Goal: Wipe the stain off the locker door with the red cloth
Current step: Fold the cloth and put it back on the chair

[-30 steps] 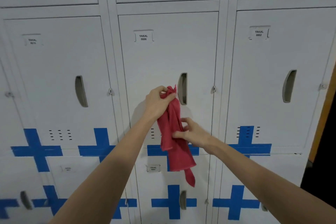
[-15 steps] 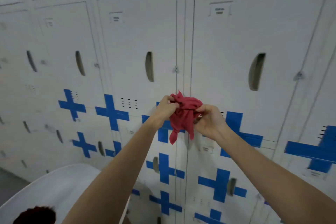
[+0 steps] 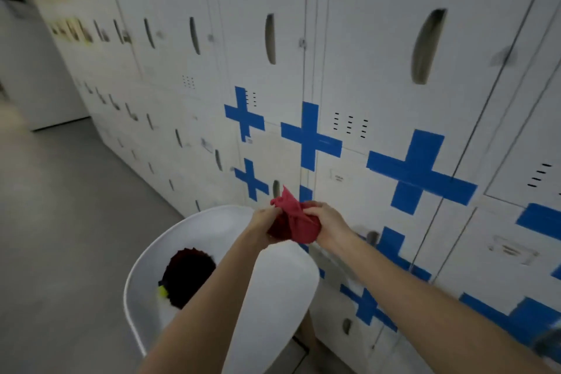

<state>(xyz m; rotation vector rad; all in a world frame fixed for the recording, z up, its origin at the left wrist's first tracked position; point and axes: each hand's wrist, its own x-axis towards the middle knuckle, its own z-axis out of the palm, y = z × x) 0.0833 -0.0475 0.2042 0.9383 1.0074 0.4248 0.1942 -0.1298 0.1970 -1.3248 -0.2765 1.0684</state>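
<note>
Wall of white metal lockers [image 3: 364, 39] crossed with blue tape, receding left. Grey floor [image 3: 60, 222] open to the left. White moulded plastic chair [image 3: 273, 282] directly below the forearms, a dark red bundle [image 3: 188, 279] on its seat. Crumpled red cloth [image 3: 293, 222] bunched between both hands: left hand [image 3: 262, 220] pinches its left edge, right hand [image 3: 326, 226] clenched round its right side. Cloth clear of the doors.

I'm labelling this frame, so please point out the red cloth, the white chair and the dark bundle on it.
Red cloth [image 3: 294, 222], head view, bunched middle.
White chair [image 3: 273, 297], head view, bare backrest.
Dark bundle [image 3: 188, 276], head view, its centre.
</note>
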